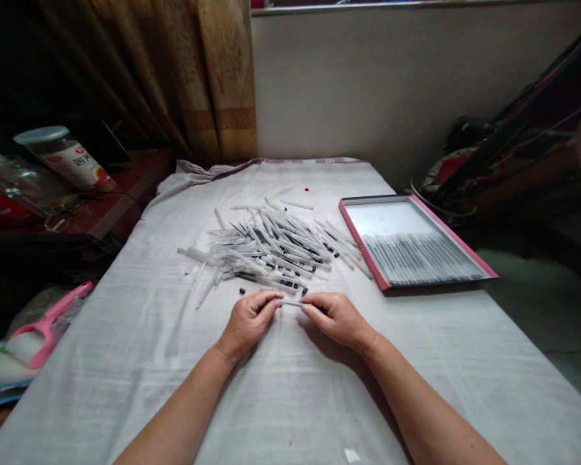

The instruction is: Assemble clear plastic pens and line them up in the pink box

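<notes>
Between my two hands a slim pale pen [291, 303] is stretched level, just in front of a loose heap of pen parts. My left hand [252, 318] is closed, its thumb and fingers pinching the pen's left end. At the other end, my right hand [334, 316] pinches it the same way; both tips are covered by fingers. The heap [271, 242] holds clear pen barrels, dark refills and small black caps or plugs. One black piece [242, 291] lies near my left hand, another [305, 292] close to my right fingertips.
To the right, a pink-edged shallow box [443, 232] holds a row of pens. A tiny red piece [306, 189] lies behind the heap. At left stand a lidded jar [68, 158] on a wooden table and a pink-handled object [53, 323]. A white scrap [352, 455] lies near the front.
</notes>
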`<state>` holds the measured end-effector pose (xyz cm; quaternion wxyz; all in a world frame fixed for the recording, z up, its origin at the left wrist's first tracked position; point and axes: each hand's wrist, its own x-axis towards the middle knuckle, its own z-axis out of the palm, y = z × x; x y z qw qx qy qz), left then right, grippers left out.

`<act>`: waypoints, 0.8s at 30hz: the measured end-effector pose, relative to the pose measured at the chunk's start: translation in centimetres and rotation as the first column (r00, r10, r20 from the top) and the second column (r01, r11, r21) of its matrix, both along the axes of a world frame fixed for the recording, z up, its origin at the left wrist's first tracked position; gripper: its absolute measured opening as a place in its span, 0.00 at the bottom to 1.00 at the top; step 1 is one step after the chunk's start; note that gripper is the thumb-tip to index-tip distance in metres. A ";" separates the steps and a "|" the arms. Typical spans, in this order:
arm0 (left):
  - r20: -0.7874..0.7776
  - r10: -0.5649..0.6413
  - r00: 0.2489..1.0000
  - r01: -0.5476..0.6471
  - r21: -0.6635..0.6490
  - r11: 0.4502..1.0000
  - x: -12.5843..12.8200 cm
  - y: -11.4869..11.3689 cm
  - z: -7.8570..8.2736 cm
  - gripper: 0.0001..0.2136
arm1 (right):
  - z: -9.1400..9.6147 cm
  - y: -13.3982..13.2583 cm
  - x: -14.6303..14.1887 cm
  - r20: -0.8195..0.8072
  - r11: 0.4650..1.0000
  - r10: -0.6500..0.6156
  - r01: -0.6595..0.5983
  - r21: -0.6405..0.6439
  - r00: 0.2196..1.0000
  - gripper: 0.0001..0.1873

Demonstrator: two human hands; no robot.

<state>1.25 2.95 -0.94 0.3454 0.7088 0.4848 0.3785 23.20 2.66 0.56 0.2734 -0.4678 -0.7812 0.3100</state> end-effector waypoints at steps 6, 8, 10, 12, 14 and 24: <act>0.194 0.031 0.980 0.011 -0.214 0.977 -0.2 0.2 -0.5 0.22 | 0.9 0.3 0.8 -0.014 0.982 -0.110 0.111 0.153 0.994 0.11; 0.206 0.027 0.978 0.021 -0.228 0.973 -0.3 0.2 -0.6 0.22 | 1.4 1.0 2.4 -0.129 0.930 -0.254 0.279 0.239 0.959 0.11; 0.151 0.024 0.988 0.007 -0.203 0.979 -0.3 0.1 -0.5 0.18 | 1.8 1.9 4.8 -0.231 0.846 -0.407 0.460 0.271 0.884 0.11; 0.065 0.020 0.998 -0.010 -0.155 0.988 -0.2 0.1 -0.2 0.15 | 2.1 3.0 7.7 -0.252 0.759 -0.542 0.596 0.262 0.802 0.13; 0.010 0.017 1.000 -0.016 -0.109 0.994 -0.2 0.1 0.0 0.13 | 2.2 4.1 10.4 -0.200 0.659 -0.694 0.722 0.214 0.692 0.16; -0.004 0.032 0.999 -0.032 -0.068 0.997 -0.1 0.2 0.0 0.12 | 1.0 6.4 12.6 0.395 0.529 -0.819 0.815 0.236 0.417 0.17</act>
